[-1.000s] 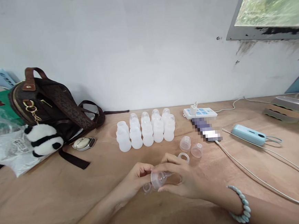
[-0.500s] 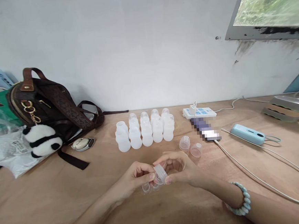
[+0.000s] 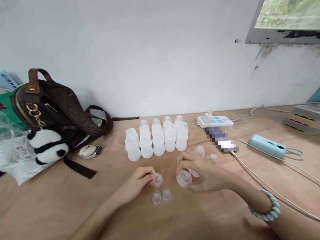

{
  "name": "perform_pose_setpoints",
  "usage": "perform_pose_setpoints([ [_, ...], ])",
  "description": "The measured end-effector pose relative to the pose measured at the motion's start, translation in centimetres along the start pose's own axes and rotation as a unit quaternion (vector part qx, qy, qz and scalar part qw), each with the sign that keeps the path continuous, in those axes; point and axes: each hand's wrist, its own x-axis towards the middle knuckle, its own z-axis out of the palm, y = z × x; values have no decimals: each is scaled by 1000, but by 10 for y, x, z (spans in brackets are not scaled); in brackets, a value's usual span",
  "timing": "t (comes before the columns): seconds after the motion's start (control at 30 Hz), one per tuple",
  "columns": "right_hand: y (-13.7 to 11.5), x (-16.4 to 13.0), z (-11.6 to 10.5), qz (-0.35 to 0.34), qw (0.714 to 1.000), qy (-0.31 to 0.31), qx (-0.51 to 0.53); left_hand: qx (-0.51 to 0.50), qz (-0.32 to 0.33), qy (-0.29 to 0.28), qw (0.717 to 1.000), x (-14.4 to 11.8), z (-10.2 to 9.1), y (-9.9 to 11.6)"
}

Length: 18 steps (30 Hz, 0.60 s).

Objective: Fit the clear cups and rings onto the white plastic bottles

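My left hand (image 3: pixel 144 177) pinches the edge of a clear bottle teat (image 3: pixel 157 179) between thumb and fingertips. To its right, my right hand (image 3: pixel 199 170) has its fingers curled round a clear plastic ring (image 3: pixel 184 178); another clear piece shows inside the same grip, partly covered by the fingers. On the tabletop just below the hands lie two more teats, a left one (image 3: pixel 156 198) and a right one (image 3: pixel 166 195). Two clear dome caps, one farther back (image 3: pixel 200 151) and one nearer (image 3: pixel 213 158), rest behind my right hand.
Several white baby bottles (image 3: pixel 146 147) stand in rows toward the wall, many under clear domes. A brown backpack (image 3: pixel 62 109) with a panda toy (image 3: pixel 48 146) and a watch (image 3: pixel 98 150) are left. A power strip (image 3: pixel 215 121), a phone (image 3: pixel 215 135), a blue device (image 3: pixel 266 146) and cables lie right.
My hands have moved apart from the ring they both touched. The right hand has carried it to the right, while the left now has a teat at its fingertips.
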Motion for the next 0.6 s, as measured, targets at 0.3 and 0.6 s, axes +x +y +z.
perform_pose_setpoints([
  [0.3, 1, -9, 11, -38, 984, -94, -144, 206, 24, 17, 978, -5, -3, 7],
  [0.6, 2, -8, 5, 11, 972, -152, -177, 249, 29, 38, 967, -1, -2, 2],
])
